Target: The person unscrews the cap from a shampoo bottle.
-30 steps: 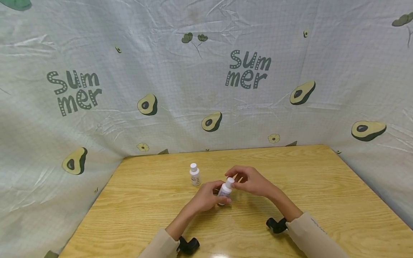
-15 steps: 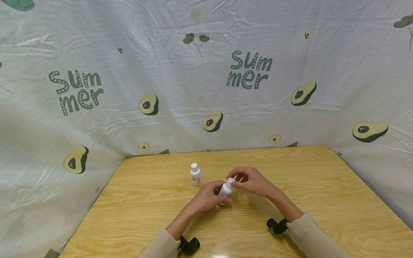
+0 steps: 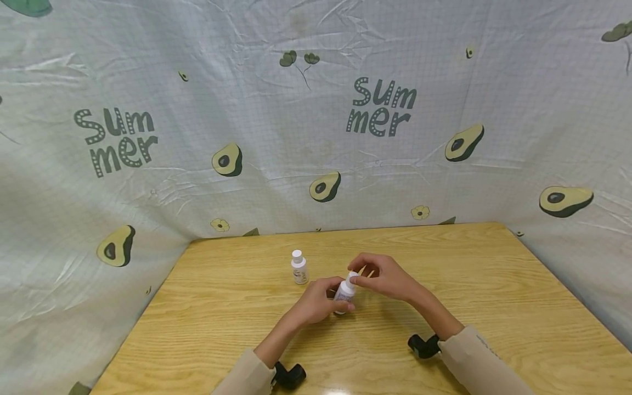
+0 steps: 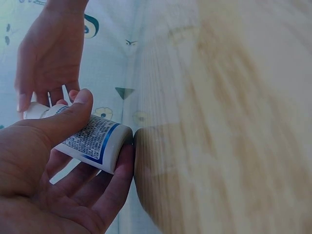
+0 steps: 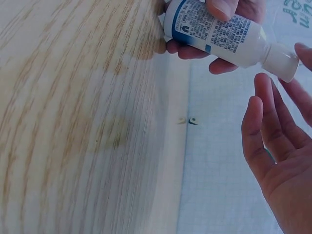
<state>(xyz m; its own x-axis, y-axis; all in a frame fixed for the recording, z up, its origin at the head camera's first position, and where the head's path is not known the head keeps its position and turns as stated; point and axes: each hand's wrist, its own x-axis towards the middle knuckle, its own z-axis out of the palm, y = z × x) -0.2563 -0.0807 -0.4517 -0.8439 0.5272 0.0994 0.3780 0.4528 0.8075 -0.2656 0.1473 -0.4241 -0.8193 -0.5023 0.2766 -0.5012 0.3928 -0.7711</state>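
Observation:
A small white bottle (image 3: pixel 345 292) with a printed label leans a little to the right over the table. My left hand (image 3: pixel 318 302) grips its body, the thumb lying across the label and the fingers behind. In the right wrist view the label shows dense print and a blue band, and a white cap (image 5: pixel 280 62) tops the neck. My right hand (image 3: pixel 379 276) pinches that cap between thumb and index finger, while its other fingers (image 5: pixel 253 117) stay apart from the bottle. A second white bottle (image 3: pixel 299 269), capped too, stands upright behind the left hand.
The wooden table (image 3: pixel 237 296) reaches back to a white curtain (image 3: pixel 266 109) printed with avocados and lettering. Black wrist mounts (image 3: pixel 288 377) hang below both beige sleeves (image 3: pixel 247 374).
My right hand's fingers shift slightly at the cap, the thumb moving a bit across it. The left hand and both bottles hold their places.

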